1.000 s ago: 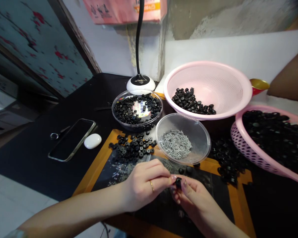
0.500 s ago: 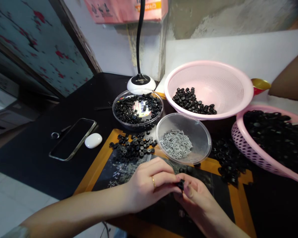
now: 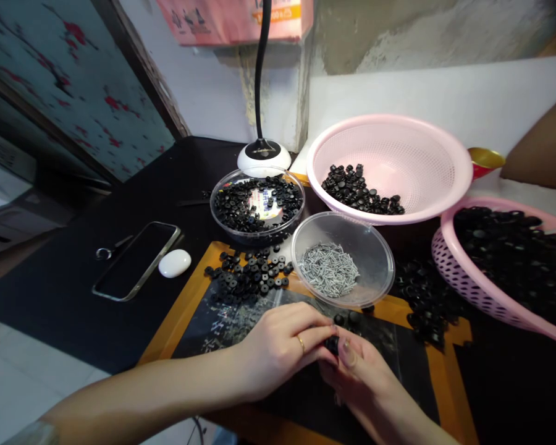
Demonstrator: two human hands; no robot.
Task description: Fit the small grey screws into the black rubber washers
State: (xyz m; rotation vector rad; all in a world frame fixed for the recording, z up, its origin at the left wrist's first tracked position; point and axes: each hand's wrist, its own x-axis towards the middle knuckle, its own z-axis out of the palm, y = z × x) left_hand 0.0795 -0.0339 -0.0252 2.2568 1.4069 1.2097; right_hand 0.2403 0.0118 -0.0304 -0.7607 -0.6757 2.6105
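Observation:
My left hand [image 3: 290,346], with a gold ring on one finger, meets my right hand [image 3: 356,364] over the dark work mat [image 3: 282,405]. Between the fingertips of both hands sits a small black plastic part [image 3: 332,344], mostly hidden by the fingers. Both hands are closed on it. Just beyond them stands a clear round tub [image 3: 375,272] holding many short metal pins [image 3: 328,269]. A loose heap of black perforated discs [image 3: 250,278] lies on the mat to the left of that tub. A few black caps [image 3: 352,317] rest right behind my fingers.
Behind stand a clear dish [image 3: 222,230] of black discs, a lamp base [image 3: 264,157] and a pink colander [image 3: 426,142] with black parts. A pink basket [image 3: 449,272] of black pieces is at right, beside a loose pile [image 3: 429,309]. A phone [image 3: 136,262] and white oval object [image 3: 175,263] lie left.
Both hands have shifted slightly, the left fingers moving a little right and down. The small black part has turned and moved slightly left between the fingertips. The containers stay where they were.

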